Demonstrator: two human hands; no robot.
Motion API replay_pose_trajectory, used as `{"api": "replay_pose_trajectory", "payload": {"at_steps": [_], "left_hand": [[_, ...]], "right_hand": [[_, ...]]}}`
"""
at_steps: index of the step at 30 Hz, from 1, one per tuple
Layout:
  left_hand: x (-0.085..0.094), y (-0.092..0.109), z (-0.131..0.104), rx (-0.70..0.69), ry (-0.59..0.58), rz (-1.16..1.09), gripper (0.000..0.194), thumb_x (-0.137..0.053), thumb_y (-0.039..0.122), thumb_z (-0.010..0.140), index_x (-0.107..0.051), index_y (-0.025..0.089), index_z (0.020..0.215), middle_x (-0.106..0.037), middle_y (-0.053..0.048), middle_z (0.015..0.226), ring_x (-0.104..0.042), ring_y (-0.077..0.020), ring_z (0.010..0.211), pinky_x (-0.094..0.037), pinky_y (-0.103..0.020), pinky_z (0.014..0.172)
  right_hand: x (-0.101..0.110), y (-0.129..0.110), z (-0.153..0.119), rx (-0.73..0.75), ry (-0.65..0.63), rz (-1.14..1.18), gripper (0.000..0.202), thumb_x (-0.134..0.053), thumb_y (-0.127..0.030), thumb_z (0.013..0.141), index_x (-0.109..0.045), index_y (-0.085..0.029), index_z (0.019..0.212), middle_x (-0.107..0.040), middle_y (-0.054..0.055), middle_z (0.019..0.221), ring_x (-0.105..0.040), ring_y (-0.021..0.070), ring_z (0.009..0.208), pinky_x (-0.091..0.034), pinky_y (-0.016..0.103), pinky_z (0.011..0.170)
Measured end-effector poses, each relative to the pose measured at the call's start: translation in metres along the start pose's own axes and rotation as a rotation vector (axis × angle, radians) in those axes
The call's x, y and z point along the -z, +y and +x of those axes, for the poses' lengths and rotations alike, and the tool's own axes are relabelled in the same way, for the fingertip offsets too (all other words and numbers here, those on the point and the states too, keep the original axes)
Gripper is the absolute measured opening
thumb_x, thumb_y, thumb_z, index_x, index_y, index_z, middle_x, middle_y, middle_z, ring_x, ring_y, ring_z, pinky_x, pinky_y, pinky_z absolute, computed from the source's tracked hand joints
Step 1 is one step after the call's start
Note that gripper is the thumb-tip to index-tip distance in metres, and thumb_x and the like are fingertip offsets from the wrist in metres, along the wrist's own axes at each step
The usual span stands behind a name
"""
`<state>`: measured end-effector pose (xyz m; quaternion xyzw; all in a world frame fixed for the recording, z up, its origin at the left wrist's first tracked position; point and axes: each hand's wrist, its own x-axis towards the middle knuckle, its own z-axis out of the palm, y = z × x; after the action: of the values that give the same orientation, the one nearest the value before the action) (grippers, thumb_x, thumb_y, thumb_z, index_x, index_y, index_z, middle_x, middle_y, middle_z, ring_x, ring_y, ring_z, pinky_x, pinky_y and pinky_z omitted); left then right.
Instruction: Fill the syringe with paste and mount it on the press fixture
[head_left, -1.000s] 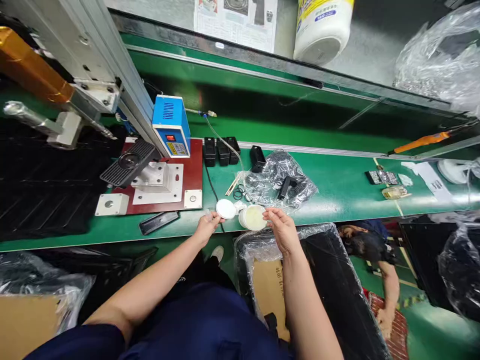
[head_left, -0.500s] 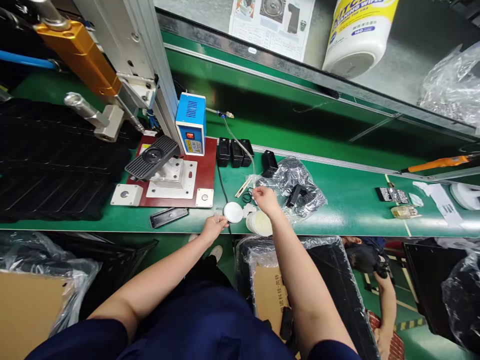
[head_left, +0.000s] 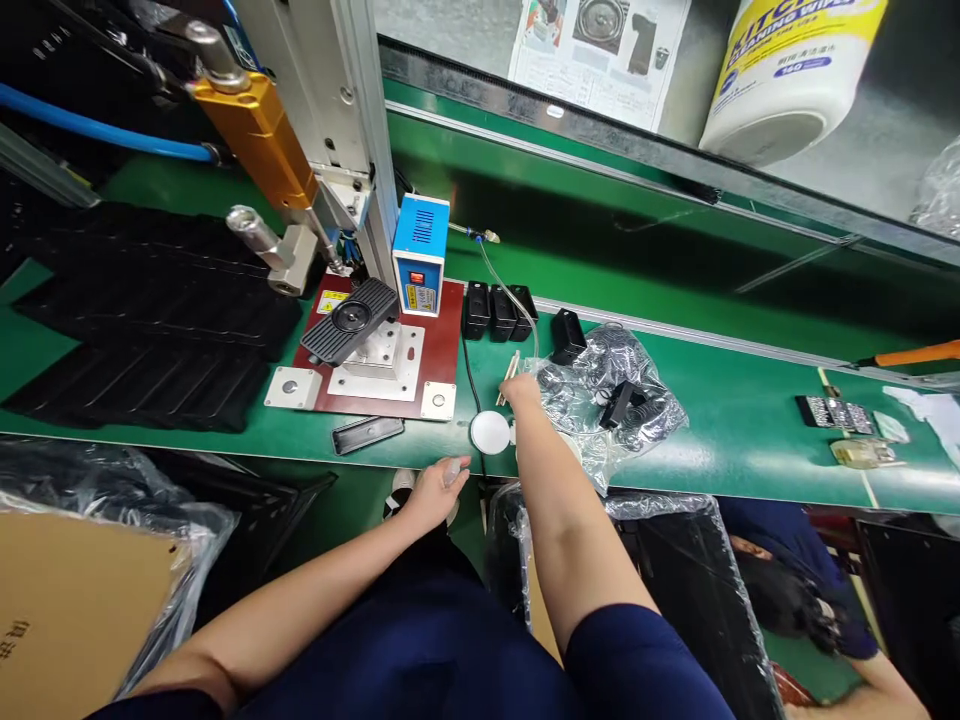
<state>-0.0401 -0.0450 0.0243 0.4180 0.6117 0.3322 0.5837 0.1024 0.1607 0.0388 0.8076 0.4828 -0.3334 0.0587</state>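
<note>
My left hand [head_left: 438, 492] is just in front of the bench edge, its thumb and fingers closed on a small translucent whitish piece [head_left: 451, 472]. A white round lid [head_left: 490, 433] lies flat on the green bench beyond it. My right hand [head_left: 519, 390] reaches farther in, its fingers closed on a pair of light-coloured tweezers [head_left: 513, 368]. Right of that hand, a clear plastic bag [head_left: 652, 385] lies with a small black part [head_left: 621, 404] on it. My right forearm mostly hides the round tub near the lid.
Black housings [head_left: 502, 312] stand behind the hands. A blue box [head_left: 421, 255] and a press fixture holding a black ribbed part [head_left: 351, 318] are on the left, near a black tray-like cover [head_left: 367, 434]. Black parts [head_left: 150, 320] are stacked far left. Another person [head_left: 795, 590] is at lower right.
My left hand has let go of the lid, which now lies on the bench, and drawn back toward me. My right hand has moved onto the tweezers. The view has shifted left.
</note>
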Motion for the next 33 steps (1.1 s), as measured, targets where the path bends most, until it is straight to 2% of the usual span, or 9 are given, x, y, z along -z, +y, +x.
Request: {"api": "replay_pose_trajectory", "payload": {"at_steps": [4, 9, 12, 14, 17, 20, 23, 27, 33], "left_hand": [[0.004, 0.013, -0.011, -0.108, -0.043, -0.020, 0.040, -0.055, 0.042, 0.088, -0.067, 0.016, 0.114, -0.071, -0.013, 0.113, -0.068, -0.0272, 0.105, -0.052, -0.043, 0.096], [0.010, 0.033, -0.014, -0.141, -0.065, -0.125, 0.048, -0.053, 0.052, 0.088, -0.065, 0.012, 0.111, -0.073, -0.015, 0.103, -0.071, -0.0256, 0.095, -0.056, -0.041, 0.089], [0.014, 0.051, -0.015, -0.146, -0.055, -0.172, 0.052, -0.053, 0.058, 0.086, -0.064, 0.011, 0.107, -0.074, -0.015, 0.096, -0.071, -0.0250, 0.088, -0.056, -0.041, 0.086], [0.014, 0.064, -0.016, -0.159, -0.057, -0.192, 0.054, -0.053, 0.059, 0.086, -0.063, 0.011, 0.107, -0.073, -0.014, 0.097, -0.071, -0.0245, 0.088, -0.055, -0.040, 0.087], [0.011, 0.086, -0.019, -0.220, -0.121, -0.202, 0.051, -0.051, 0.058, 0.087, -0.062, 0.015, 0.112, -0.070, -0.014, 0.113, -0.067, -0.0247, 0.102, -0.050, -0.040, 0.096], [0.004, 0.108, -0.022, -0.318, -0.214, -0.181, 0.049, -0.053, 0.058, 0.087, -0.064, 0.019, 0.116, -0.059, -0.012, 0.134, -0.054, -0.0271, 0.125, -0.039, -0.042, 0.109], [-0.007, 0.124, -0.029, -0.377, -0.345, -0.153, 0.052, -0.053, 0.060, 0.086, -0.064, 0.021, 0.119, -0.046, -0.011, 0.148, -0.039, -0.0307, 0.138, -0.032, -0.046, 0.114], [-0.024, 0.134, -0.036, -0.377, -0.533, -0.121, 0.055, -0.052, 0.060, 0.087, -0.062, 0.023, 0.126, -0.037, -0.009, 0.154, -0.030, -0.0312, 0.143, -0.035, -0.045, 0.114], [-0.044, 0.139, -0.034, -0.335, -0.618, -0.073, 0.057, -0.056, 0.062, 0.083, -0.062, 0.025, 0.126, -0.046, -0.006, 0.148, -0.035, -0.0321, 0.140, -0.036, -0.045, 0.114]], "right_hand": [[0.006, -0.006, 0.000, -0.096, -0.100, 0.103, 0.030, -0.060, -0.035, 0.091, -0.060, -0.014, 0.113, -0.063, 0.009, 0.112, -0.063, 0.0183, 0.096, -0.055, 0.037, 0.082], [0.023, -0.001, -0.026, -0.037, -0.177, 0.362, 0.024, -0.059, -0.035, 0.091, -0.061, -0.014, 0.104, -0.065, 0.006, 0.102, -0.064, 0.0152, 0.085, -0.055, 0.033, 0.074], [0.041, 0.024, -0.065, 0.086, -0.262, 0.597, 0.015, -0.057, -0.029, 0.091, -0.059, -0.014, 0.094, -0.068, 0.005, 0.090, -0.064, 0.0125, 0.074, -0.053, 0.027, 0.066], [0.050, 0.048, -0.098, 0.181, -0.302, 0.752, 0.014, -0.057, -0.029, 0.090, -0.057, -0.017, 0.096, -0.070, 0.006, 0.090, -0.064, 0.0111, 0.072, -0.050, 0.024, 0.065], [0.056, 0.085, -0.144, 0.313, -0.322, 1.006, 0.036, -0.068, -0.040, 0.079, -0.057, -0.019, 0.106, -0.069, 0.005, 0.089, -0.059, 0.0104, 0.066, -0.047, 0.024, 0.062], [0.051, 0.113, -0.179, 0.391, -0.352, 1.358, 0.044, -0.077, -0.043, 0.067, -0.064, -0.016, 0.099, -0.061, 0.000, 0.074, -0.042, 0.0067, 0.053, -0.036, 0.023, 0.051], [0.041, 0.125, -0.202, 0.344, -0.252, 1.487, 0.042, -0.079, -0.046, 0.062, -0.066, -0.015, 0.087, -0.050, -0.005, 0.059, -0.025, 0.0038, 0.045, -0.021, 0.022, 0.043], [0.032, 0.128, -0.219, 0.256, -0.031, 1.554, 0.047, -0.076, -0.058, 0.058, -0.059, -0.016, 0.069, -0.040, -0.009, 0.047, -0.019, 0.0026, 0.041, -0.010, 0.022, 0.042], [0.025, 0.133, -0.227, 0.143, 0.124, 1.610, 0.058, -0.066, -0.075, 0.060, -0.045, -0.021, 0.051, -0.022, -0.012, 0.034, -0.012, 0.0025, 0.033, -0.006, 0.023, 0.038]]}}
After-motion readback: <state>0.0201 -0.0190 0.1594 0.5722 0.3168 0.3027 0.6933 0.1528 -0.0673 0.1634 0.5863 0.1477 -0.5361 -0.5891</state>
